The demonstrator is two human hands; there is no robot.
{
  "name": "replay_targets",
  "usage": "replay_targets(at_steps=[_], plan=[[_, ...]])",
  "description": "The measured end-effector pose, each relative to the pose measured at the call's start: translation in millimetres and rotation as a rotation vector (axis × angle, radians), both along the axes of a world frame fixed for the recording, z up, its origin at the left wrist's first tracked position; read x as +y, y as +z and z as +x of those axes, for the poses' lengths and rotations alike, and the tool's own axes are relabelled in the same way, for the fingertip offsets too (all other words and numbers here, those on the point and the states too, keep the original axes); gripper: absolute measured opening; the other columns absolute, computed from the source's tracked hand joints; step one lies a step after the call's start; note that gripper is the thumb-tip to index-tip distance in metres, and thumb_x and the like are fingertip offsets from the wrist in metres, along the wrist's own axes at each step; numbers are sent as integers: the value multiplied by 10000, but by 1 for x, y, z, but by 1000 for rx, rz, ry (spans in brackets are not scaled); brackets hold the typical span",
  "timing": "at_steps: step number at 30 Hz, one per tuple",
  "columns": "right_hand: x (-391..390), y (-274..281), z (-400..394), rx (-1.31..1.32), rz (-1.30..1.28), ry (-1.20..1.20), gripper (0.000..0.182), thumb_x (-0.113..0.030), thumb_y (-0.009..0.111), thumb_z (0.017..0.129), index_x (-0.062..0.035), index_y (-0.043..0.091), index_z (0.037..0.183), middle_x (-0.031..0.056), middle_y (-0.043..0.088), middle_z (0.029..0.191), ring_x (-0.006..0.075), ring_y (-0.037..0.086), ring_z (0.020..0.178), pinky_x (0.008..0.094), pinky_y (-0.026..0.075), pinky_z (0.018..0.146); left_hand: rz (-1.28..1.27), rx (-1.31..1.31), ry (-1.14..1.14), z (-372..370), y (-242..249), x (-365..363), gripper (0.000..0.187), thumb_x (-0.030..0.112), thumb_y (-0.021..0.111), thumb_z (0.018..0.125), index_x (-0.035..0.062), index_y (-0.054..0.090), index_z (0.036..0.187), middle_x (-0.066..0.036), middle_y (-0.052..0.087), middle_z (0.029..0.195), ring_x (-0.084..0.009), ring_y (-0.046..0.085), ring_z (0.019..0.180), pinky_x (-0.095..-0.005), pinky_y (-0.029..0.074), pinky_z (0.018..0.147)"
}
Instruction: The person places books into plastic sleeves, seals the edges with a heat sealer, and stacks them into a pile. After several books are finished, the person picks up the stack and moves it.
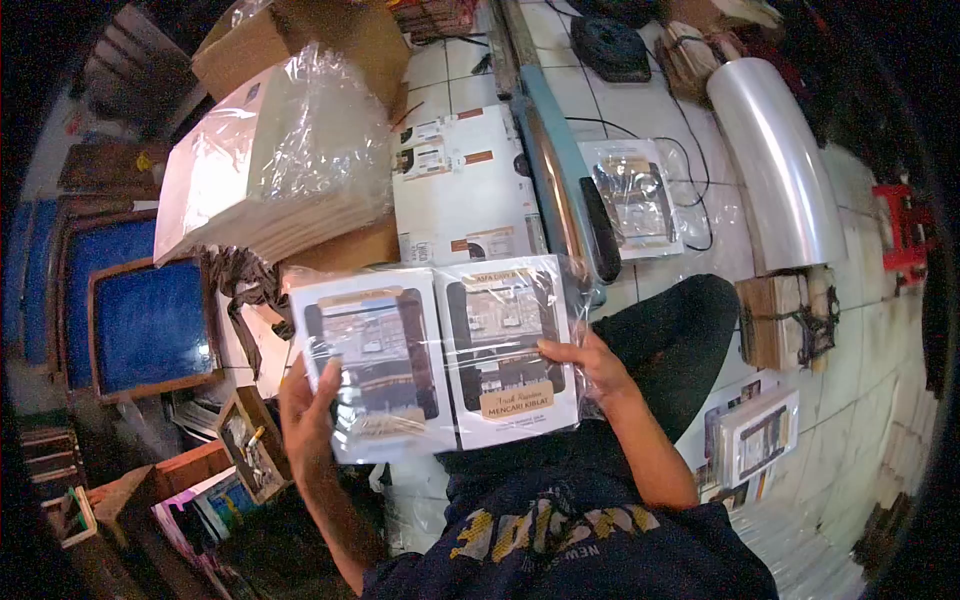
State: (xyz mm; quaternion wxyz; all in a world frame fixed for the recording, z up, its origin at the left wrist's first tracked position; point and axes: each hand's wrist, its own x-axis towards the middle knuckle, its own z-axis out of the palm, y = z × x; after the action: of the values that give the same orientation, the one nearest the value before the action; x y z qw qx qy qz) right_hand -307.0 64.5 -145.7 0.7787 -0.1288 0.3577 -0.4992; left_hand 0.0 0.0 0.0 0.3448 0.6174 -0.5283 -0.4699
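Two white-covered books lie side by side before me, both under shiny transparent plastic film. My left hand (312, 400) grips the outer edge of the left book (375, 350), thumb on top. At the opposite edge, my right hand (592, 368) pinches the right book (510, 340), its thumb across the cover and loose film bunched at the fingers. "MENCARI KIBLAT" is readable on the right cover. The fingers underneath are hidden by the books. Just beyond them stands a long teal bar-shaped device (562, 170) with a black end, which looks like a heat sealer.
A tall stack of books (240, 170) in plastic stands at the left, near a cardboard box (300, 40). A large roll of plastic film (775, 160) lies at the right. Wrapped books (765, 440) sit beside my leg, and another wrapped book (632, 200) lies beyond the teal device.
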Motion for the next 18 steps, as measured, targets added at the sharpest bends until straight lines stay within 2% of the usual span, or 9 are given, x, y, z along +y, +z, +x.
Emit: replay_targets(at_steps=[2, 3, 8, 10, 12, 13, 15, 16, 18], plan=[[11, 8, 0, -191, 99, -149, 493, -147, 729, 805, -4, 528, 1231, 105, 651, 1090, 206, 650, 946, 365, 536, 860, 3, 62, -27, 1, 30, 4, 379, 225, 591, 919, -58, 574, 1170, -95, 649, 1010, -133, 594, 874, -281, 457, 810], [-32, -12, 14, -243, -14, -139, 493, -147, 729, 805, -4, 528, 1231, 105, 651, 1090, 206, 650, 946, 365, 536, 860, -153, 34, 34, 3, 40, -20, 366, 226, 585, 923, -60, 581, 1152, -79, 653, 987, -110, 594, 825, -253, 463, 751], [17, 7, -11, 83, 119, -97, 446, -100, 766, 761, 7, 585, 1155, 117, 664, 1057, 191, 660, 908, 330, 535, 839, 37, -6, -16, -19, 40, -14, 357, 219, 576, 928, -61, 583, 1149, -69, 660, 945, -102, 592, 808, -234, 460, 726], [28, 26, -33, 194, 140, -161, 453, -61, 786, 730, 22, 592, 1131, 119, 678, 1020, 197, 668, 888, 325, 535, 833, 149, 86, -46, -22, 13, -19, 360, 252, 586, 930, -44, 599, 1135, -50, 659, 921, -92, 579, 785, -236, 455, 707], [38, 40, -61, 517, 227, -213, 394, -90, 788, 738, 5, 625, 1084, 98, 683, 984, 168, 656, 844, 299, 526, 789, 205, 66, -120, -44, -3, -23, 362, 288, 595, 932, -29, 616, 1105, -29, 648, 892, -83, 554, 748, -230, 438, 674], [39, 43, -77, 712, 248, -196, 372, -98, 788, 741, -1, 636, 1066, 87, 685, 969, 155, 649, 827, 291, 521, 772, 265, 194, -165, -39, -37, -30, 366, 297, 610, 923, -33, 621, 1081, -20, 642, 878, -78, 545, 749, -229, 431, 677], [35, 36, -107, 789, 164, -285, 359, -123, 793, 740, -7, 648, 1047, 66, 686, 949, 138, 633, 816, 285, 509, 758, 243, 235, -255, -73, -49, -41, 399, 319, 625, 913, -54, 621, 1055, -23, 634, 864, -93, 545, 768, -241, 431, 691], [22, 12, -144, 856, 125, -270, 354, -141, 785, 754, -1, 647, 1049, 61, 686, 952, 141, 633, 815, 294, 510, 762, 281, 250, -260, -86, -71, -59, 417, 323, 633, 908, -67, 616, 1056, -44, 635, 885, -112, 555, 782, -247, 436, 712], [-11, 13, -164, 918, 80, -302, 362, -192, 778, 772, 0, 643, 1048, 68, 684, 963, 148, 637, 808, 297, 513, 750, 289, 281, -248, -107, -122, -98, 442, 322, 648, 901, -86, 602, 1065, -89, 636, 934, -152, 578, 810, -269, 457, 742]])
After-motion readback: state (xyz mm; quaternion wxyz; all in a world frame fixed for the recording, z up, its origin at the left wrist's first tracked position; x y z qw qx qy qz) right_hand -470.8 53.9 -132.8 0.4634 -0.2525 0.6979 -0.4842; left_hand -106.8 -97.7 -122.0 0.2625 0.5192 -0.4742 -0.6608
